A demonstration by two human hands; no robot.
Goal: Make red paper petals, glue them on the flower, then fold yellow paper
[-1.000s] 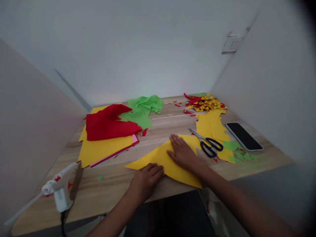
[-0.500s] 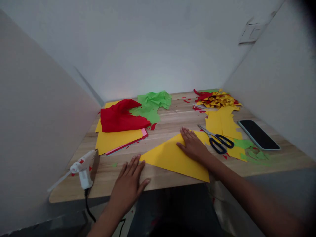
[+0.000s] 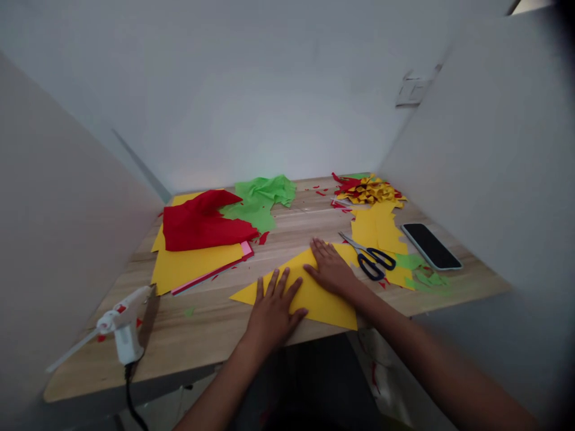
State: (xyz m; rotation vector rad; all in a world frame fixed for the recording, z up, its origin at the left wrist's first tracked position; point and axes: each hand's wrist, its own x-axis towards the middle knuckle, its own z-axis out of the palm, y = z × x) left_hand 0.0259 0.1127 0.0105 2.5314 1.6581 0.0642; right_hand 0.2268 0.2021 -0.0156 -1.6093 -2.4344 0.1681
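A folded yellow paper triangle (image 3: 321,305) lies flat near the table's front edge, its narrow tip pointing left. My left hand (image 3: 274,308) rests on its left part with the fingers spread. Flat on the upper right part of the same paper is my right hand (image 3: 330,266), fingers stretched out towards its far edge. Neither hand grips anything. Just right of my right hand, scissors (image 3: 371,257) with dark handles lie partly spread on yellow paper offcuts (image 3: 380,227).
Red crepe paper (image 3: 202,224) covers yellow sheets (image 3: 193,266) at left, beside crumpled green paper (image 3: 265,194). A glue gun (image 3: 126,326) with its cord stands front left. A phone (image 3: 431,246) lies at right, near green scraps (image 3: 422,272). Folded red-yellow strips (image 3: 375,190) sit at the back right.
My left hand has moved right from the paper's tip onto the paper itself, leaving the tip uncovered. My right hand stays on the paper. The camera view has shifted right.
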